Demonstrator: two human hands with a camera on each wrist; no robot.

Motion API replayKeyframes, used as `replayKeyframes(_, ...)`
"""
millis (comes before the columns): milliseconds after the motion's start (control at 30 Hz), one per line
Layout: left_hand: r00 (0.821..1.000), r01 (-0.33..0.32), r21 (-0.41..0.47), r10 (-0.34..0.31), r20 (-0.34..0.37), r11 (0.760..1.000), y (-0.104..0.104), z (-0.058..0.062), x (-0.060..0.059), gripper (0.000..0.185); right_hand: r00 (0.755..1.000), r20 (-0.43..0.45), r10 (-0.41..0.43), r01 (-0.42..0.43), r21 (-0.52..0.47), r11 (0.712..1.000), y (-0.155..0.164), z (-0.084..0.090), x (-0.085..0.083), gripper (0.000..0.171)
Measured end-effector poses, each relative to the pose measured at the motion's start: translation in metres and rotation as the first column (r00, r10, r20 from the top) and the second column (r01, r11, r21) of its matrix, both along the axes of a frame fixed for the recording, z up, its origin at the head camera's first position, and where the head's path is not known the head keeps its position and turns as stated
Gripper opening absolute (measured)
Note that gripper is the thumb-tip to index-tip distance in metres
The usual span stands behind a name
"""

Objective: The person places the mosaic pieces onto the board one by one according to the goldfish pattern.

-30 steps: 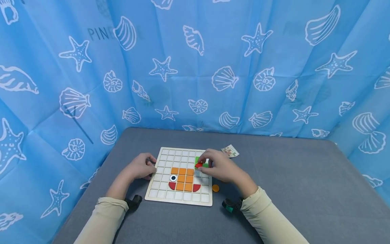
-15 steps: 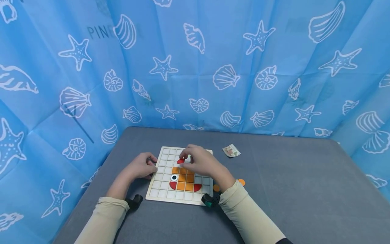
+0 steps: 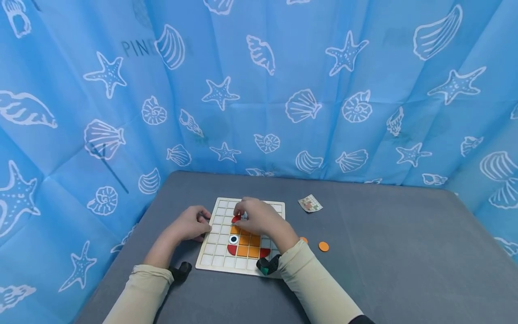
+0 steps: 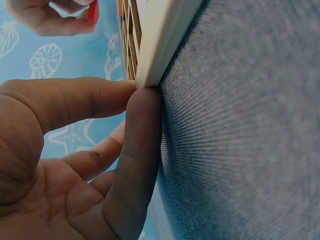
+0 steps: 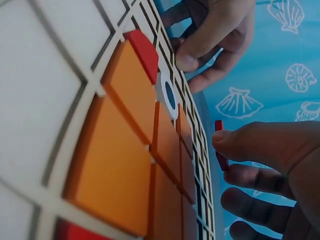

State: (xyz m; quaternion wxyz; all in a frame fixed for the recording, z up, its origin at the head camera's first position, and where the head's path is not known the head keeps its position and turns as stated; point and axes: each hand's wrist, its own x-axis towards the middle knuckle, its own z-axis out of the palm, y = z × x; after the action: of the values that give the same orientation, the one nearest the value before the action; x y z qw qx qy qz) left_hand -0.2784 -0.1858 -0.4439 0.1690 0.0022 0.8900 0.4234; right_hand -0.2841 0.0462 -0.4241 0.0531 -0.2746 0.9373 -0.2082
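Note:
A pale wooden grid board (image 3: 210, 261) lies on the grey table. My left hand (image 3: 190, 223) pinches its left edge between thumb and finger, as the left wrist view shows closely. My right hand (image 3: 261, 218) holds a red quarter-round tile (image 5: 221, 145) between thumb and index finger, apart from the board and over its upper-middle squares. Orange square tiles (image 3: 243, 251) fill a block of the grid, with a round eye tile (image 3: 233, 239) at its left. Red quarter-round tiles (image 3: 232, 249) sit at both lower corners. The right hand hides the board's upper right part.
Right of the board lie an orange disc (image 3: 323, 246) and another orange disc (image 3: 303, 240), partly behind the right wrist. A small patterned card (image 3: 310, 203) rests farther back. A blue shell-print curtain (image 3: 267, 112) hangs behind the table (image 3: 384, 252).
My right hand has moved left across the board with the red tile, from beside the green tiles to above the orange block. The left hand stays at the board's edge.

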Motion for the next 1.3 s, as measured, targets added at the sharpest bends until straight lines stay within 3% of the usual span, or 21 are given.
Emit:
replayKeyframes(1067, 1.0, 0.005, -0.016, -0.005, -0.008, 1.0, 0.0019, 0.0033, -0.0022, 0.034, 0.999, 0.026, 0.028, -0.028, -0.019, 0.999, 0.0036, -0.0085, -0.0063, 0.012)
replayKeyframes(1300, 1.0, 0.006, -0.023, -0.006, -0.01, 1.0, 0.0015, 0.0004, -0.0016, 0.034, 0.999, 0.024, 0.036, -0.034, -0.087, 0.996, 0.0095, 0.0003, -0.0032, 0.016)
